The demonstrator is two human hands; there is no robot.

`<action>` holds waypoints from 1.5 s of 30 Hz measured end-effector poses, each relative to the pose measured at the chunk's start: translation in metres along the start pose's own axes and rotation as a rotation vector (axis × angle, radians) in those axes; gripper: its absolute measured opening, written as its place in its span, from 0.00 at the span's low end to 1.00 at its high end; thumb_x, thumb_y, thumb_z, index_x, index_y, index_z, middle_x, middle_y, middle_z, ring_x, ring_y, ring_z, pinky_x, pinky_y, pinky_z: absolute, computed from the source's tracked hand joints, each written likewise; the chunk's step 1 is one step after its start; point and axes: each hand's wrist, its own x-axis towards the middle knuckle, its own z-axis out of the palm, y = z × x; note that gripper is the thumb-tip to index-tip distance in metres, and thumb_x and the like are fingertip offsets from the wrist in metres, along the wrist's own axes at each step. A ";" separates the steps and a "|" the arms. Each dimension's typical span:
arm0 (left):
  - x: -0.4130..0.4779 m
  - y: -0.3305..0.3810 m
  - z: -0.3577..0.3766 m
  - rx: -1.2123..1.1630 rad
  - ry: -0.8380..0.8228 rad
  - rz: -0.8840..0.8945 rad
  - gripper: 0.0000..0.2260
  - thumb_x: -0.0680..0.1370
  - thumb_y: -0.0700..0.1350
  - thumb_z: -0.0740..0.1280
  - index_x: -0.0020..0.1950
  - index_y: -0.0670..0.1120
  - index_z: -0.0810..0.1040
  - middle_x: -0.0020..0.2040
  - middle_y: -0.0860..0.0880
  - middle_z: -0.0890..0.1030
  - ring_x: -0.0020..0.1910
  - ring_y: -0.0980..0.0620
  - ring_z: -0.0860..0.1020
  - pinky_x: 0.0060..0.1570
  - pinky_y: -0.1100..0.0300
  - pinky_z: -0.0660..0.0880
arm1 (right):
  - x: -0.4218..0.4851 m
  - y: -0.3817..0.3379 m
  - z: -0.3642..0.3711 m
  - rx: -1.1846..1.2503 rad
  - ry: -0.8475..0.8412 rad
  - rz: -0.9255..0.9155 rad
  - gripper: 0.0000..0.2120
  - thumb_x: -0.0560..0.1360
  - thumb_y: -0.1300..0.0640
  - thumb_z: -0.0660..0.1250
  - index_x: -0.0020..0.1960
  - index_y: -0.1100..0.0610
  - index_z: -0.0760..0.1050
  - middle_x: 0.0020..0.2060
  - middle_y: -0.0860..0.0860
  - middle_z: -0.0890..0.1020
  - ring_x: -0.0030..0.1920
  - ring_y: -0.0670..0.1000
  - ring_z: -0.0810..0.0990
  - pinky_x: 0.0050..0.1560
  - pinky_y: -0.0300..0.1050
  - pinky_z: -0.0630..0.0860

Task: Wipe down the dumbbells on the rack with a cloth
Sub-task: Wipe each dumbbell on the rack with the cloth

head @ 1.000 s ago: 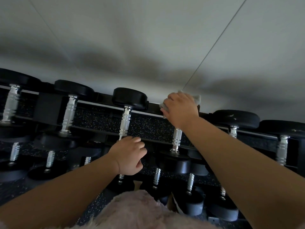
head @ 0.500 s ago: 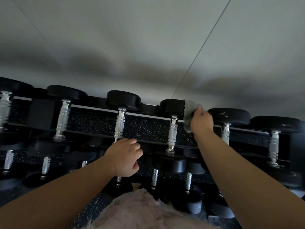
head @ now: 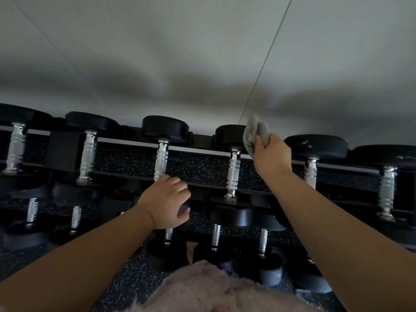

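A black rack (head: 200,143) holds a top row of black dumbbells with silver handles. My right hand (head: 271,154) grips a bunched grey cloth (head: 255,134) against the right side of the far head of the middle-right dumbbell (head: 233,170). My left hand (head: 167,200) curls round the near end of the neighbouring dumbbell (head: 162,158) to the left, where its handle meets the near head, which the hand hides.
More dumbbells stand to both sides, among them a larger one (head: 315,146) just right of the cloth. A lower tier (head: 216,237) of dumbbells sits beneath my arms. A white wall (head: 202,52) rises behind the rack. Pale fluffy clothing (head: 211,289) fills the bottom centre.
My right hand slid the cloth from the top of the dumbbell head to its right side, then slightly up. The left hand kept its hold.
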 end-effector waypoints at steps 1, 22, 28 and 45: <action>0.000 0.000 0.000 -0.028 0.064 -0.075 0.12 0.74 0.56 0.67 0.39 0.48 0.76 0.40 0.52 0.75 0.41 0.49 0.73 0.47 0.51 0.72 | -0.002 0.000 -0.004 0.007 0.012 -0.034 0.14 0.85 0.46 0.59 0.49 0.55 0.73 0.39 0.49 0.78 0.34 0.46 0.76 0.30 0.39 0.67; 0.007 0.004 0.003 -0.080 0.176 -0.419 0.13 0.74 0.57 0.67 0.36 0.49 0.73 0.34 0.53 0.72 0.38 0.48 0.73 0.38 0.53 0.71 | 0.041 -0.133 0.107 -0.687 -0.329 -0.413 0.15 0.82 0.57 0.60 0.67 0.59 0.68 0.59 0.57 0.75 0.61 0.60 0.76 0.70 0.76 0.62; 0.007 0.000 0.005 -0.111 0.176 -0.363 0.13 0.72 0.55 0.69 0.36 0.48 0.73 0.34 0.51 0.72 0.38 0.46 0.73 0.37 0.56 0.64 | 0.030 -0.102 0.150 -1.079 -0.322 -0.585 0.18 0.80 0.58 0.58 0.69 0.59 0.69 0.55 0.54 0.81 0.62 0.58 0.78 0.77 0.59 0.58; 0.006 -0.003 0.001 -0.137 0.087 -0.258 0.14 0.71 0.57 0.69 0.36 0.48 0.74 0.34 0.51 0.74 0.37 0.48 0.73 0.39 0.57 0.60 | 0.014 -0.091 0.146 -1.135 -0.427 -0.674 0.27 0.74 0.60 0.67 0.71 0.62 0.66 0.62 0.59 0.76 0.59 0.57 0.78 0.46 0.49 0.69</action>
